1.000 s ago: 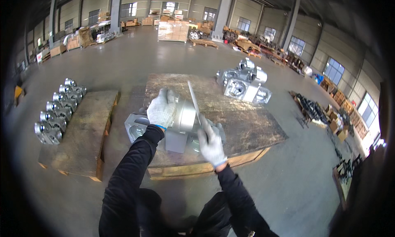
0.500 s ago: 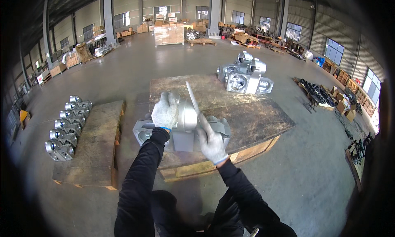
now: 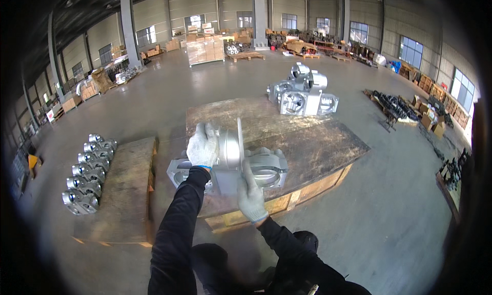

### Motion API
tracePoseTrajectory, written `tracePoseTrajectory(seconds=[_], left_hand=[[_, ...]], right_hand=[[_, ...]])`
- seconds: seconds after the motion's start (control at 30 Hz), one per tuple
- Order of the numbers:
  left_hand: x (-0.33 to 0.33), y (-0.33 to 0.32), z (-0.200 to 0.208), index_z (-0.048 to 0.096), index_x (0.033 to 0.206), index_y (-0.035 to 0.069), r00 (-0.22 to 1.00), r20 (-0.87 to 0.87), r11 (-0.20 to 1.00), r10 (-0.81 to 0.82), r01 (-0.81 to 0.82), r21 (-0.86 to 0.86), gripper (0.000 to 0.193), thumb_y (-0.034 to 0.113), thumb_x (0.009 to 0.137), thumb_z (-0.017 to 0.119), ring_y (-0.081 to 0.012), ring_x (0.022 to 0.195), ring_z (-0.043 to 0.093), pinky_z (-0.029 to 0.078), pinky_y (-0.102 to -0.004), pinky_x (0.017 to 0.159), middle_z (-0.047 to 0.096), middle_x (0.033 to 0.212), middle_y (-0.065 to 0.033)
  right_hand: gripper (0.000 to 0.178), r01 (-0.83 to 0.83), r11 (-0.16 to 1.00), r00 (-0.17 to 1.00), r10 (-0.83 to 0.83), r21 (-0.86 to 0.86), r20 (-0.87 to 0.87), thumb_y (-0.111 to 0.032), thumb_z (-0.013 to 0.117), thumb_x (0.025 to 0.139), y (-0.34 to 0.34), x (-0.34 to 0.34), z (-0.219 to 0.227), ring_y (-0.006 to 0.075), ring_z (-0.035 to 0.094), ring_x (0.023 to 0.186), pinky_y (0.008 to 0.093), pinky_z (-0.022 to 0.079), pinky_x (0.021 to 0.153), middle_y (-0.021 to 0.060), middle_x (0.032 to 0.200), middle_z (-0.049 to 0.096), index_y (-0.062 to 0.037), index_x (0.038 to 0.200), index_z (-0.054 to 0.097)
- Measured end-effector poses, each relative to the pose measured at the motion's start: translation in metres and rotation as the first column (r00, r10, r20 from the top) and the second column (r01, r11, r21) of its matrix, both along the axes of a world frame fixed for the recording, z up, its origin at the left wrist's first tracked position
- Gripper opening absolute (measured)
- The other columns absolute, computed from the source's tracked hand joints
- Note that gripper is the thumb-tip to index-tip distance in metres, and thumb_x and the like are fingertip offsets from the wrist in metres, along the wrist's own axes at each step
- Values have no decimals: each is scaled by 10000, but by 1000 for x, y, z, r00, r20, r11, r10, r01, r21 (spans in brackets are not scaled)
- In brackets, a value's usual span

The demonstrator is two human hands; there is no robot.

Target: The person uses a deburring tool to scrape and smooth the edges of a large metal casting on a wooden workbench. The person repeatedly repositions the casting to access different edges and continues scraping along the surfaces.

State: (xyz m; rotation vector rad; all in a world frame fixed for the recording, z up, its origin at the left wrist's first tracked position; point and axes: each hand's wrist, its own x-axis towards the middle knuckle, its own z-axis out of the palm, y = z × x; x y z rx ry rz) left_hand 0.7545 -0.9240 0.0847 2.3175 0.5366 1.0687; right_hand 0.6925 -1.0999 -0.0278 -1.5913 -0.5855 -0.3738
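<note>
A silver metal casting [image 3: 228, 182] with a round collar in the middle and a hollow wing on either side rests on the near part of a wooden crate top [image 3: 318, 149]. My left hand [image 3: 203, 147], in a pale knit glove, lies over the collar's left side with its fingers curled against it. My right hand [image 3: 250, 192], gloved alike, is wrapped round the lower end of a long, flat, pale file [image 3: 240, 138]. The file stands nearly upright in the picture, along the collar's right edge. My right palm hides its handle end.
More silver castings [image 3: 305, 92] are grouped on the crate's far right corner. On the left, a low wooden pallet [image 3: 123, 192] carries a row of similar castings [image 3: 84, 179]. Cartons [image 3: 205, 49] stand at the back, and dark metal parts [image 3: 392, 105] lie at the right.
The file has swung from a leftward slant to nearly upright, closer along the collar's right edge. My right hand has moved left and slightly down; my left hand stays on the casting.
</note>
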Motion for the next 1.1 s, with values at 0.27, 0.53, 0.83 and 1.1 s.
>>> tracePoseTrajectory(seconds=[0.27, 0.53, 0.83, 1.1], left_hand=[[-1, -1, -1, 665, 1248, 109, 999, 32, 999, 37, -38, 30, 466, 464, 1090, 408, -504, 951, 718, 544, -618, 848, 752, 971, -278], [-3, -9, 10, 607, 1395, 70, 993, 40, 987, 109, -113, 114, 468, 382, 1053, 537, -483, 1220, 624, 494, -590, 998, 665, 1311, -269], [-11, -12, 14, 752, 1089, 12, 932, -15, 599, -362, 244, 763, 319, 264, 940, 627, -376, 1258, 623, 390, -510, 1207, 714, 1213, -206], [-10, -24, 18, 770, 1091, 49, 940, 16, 594, -341, 203, 778, 307, 261, 901, 655, -363, 1174, 661, 429, -500, 1165, 737, 1115, -164]], right_hand=[[602, 98, 985, 995, -101, 144, 12, -103, 520, 1076, 35, -21, 20, 421, 609, 1362, 447, 517, 1061, 322, 1499, 569, -70, 1657, 367], [573, 249, 960, 955, -265, 127, 135, -96, 508, 1082, 48, -14, 12, 394, 597, 1386, 438, 513, 1088, 294, 1523, 560, -46, 1641, 390], [600, 171, 974, 980, -153, 147, -127, -140, 503, 1100, 46, -39, 16, 384, 657, 1303, 401, 513, 1054, 287, 1509, 582, -127, 1680, 346], [545, 235, 934, 971, -216, 268, -101, -117, 460, 1098, 62, -38, 14, 152, 606, 926, 282, 537, 809, 150, 1215, 589, 48, 1613, 393]])
